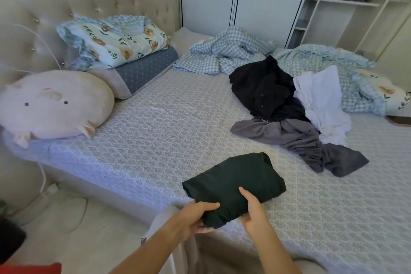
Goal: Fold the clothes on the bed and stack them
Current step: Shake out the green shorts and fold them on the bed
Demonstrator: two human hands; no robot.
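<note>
Fig.: Folded dark tee (233, 182) at near edge of bed (155, 135), held at its near end by both hands. L hand (195, 218) pinches the near-left corner, thumb on top, fingers curled under; R hand (253, 211) grips the near-right edge, thumb over the cloth. Far part of the tee lies on the bed; near end looks slightly lifted.

Unfolded pile sits well apart, far right: black top (262, 89), grey garment (300, 140), white garment (320, 100), overlapping one another w/ checked bedding (233, 51) behind. No stack visible yet.

Risks (judgement):
- Grip is on one end only, so if the tee is lifted or slid, the free far layers may sag open & undo the fold.
- Tee lies near the bed's edge; a tug toward the person could drag it off onto the floor.
- Soft mattress cover may bunch under a slide, skewing the fold.
- Placing it near the loose pile risks later garments snagging it when pulled out; black top & grey garment are tangled, so one pull may drag both.
</note>
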